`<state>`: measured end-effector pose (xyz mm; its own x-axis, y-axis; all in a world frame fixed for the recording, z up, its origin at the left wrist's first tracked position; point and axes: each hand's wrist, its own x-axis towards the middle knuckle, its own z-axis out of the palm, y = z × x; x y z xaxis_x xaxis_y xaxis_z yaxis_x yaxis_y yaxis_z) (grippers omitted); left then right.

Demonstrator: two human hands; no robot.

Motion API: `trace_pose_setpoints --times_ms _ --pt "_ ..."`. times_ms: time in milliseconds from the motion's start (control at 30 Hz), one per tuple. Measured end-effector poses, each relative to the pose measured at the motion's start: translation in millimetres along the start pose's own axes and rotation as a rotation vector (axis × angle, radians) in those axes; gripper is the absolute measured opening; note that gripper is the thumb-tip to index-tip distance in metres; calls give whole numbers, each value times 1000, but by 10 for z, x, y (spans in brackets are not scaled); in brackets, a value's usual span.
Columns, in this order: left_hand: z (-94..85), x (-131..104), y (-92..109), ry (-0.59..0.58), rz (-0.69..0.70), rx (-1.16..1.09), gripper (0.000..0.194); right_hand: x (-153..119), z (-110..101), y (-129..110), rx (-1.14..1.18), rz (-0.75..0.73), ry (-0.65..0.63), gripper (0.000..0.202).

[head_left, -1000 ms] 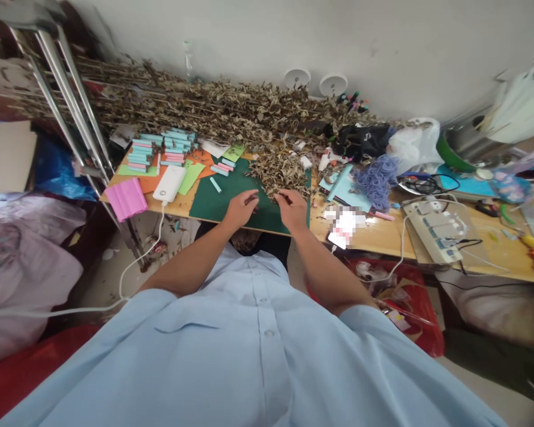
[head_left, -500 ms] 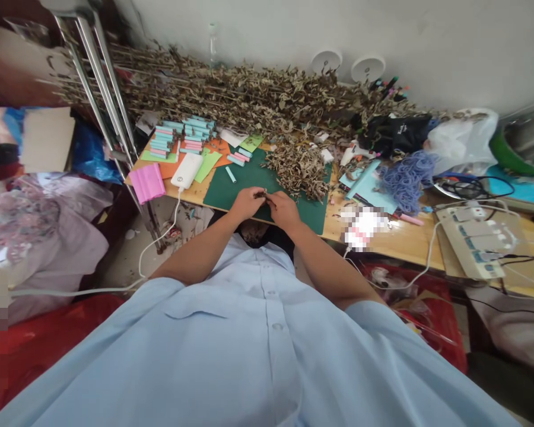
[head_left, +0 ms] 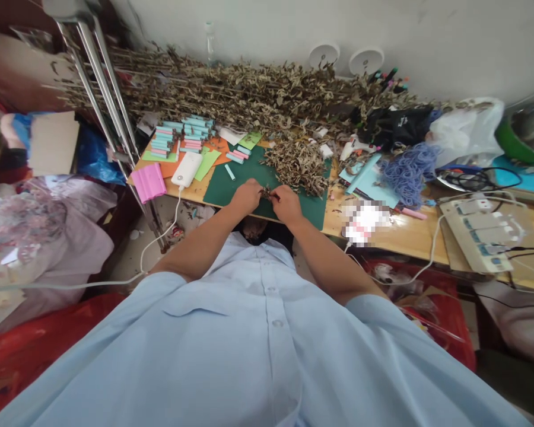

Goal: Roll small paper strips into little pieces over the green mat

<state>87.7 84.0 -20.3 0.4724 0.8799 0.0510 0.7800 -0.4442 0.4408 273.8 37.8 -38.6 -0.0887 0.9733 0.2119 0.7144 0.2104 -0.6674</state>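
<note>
My left hand (head_left: 248,197) and my right hand (head_left: 286,203) are close together over the front part of a green mat (head_left: 218,193). Between their closed fingertips is a small bit of dried leaves (head_left: 266,191), gripped from both sides. Just beyond my right hand lies a heap of dried leaves (head_left: 300,166). One short blue roll (head_left: 230,172) rests on the mat to the left, and a few blue and pink rolls (head_left: 239,155) lie farther back.
Dried stalks (head_left: 258,89) line the wall. Stacked rolls (head_left: 198,129), a white power bank (head_left: 187,169) and pink paper (head_left: 148,182) are at the left. Blue yarn (head_left: 409,173), a glue gun (head_left: 350,146) and a power strip (head_left: 476,234) are at the right.
Both hands have moved slightly farther in over the mat, and their fingertips are a little wider apart around the dried leaves.
</note>
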Motion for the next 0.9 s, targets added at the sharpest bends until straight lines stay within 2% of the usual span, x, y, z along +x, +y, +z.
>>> trace_pose_setpoints --times_ms 100,167,200,300,400,600,900 --pt "-43 13 -1 -10 15 18 44 16 -14 -13 0 21 38 37" --pt "-76 21 10 -22 53 17 59 46 -19 -10 -3 5 -3 42" --pt "-90 28 20 -45 76 27 60 65 -18 -8 -9 -6 -42 39" --pt "-109 53 61 -148 128 96 38 121 2 -17 -48 -21 -134 28" --pt "-96 86 87 -200 152 146 24 140 27 -51 -81 -10 -145 31" --pt "-21 206 1 -173 198 194 23 124 17 -36 -56 26 -28 22" --pt "5 306 -92 -73 203 157 23 294 -201 130 11 50 13 22"
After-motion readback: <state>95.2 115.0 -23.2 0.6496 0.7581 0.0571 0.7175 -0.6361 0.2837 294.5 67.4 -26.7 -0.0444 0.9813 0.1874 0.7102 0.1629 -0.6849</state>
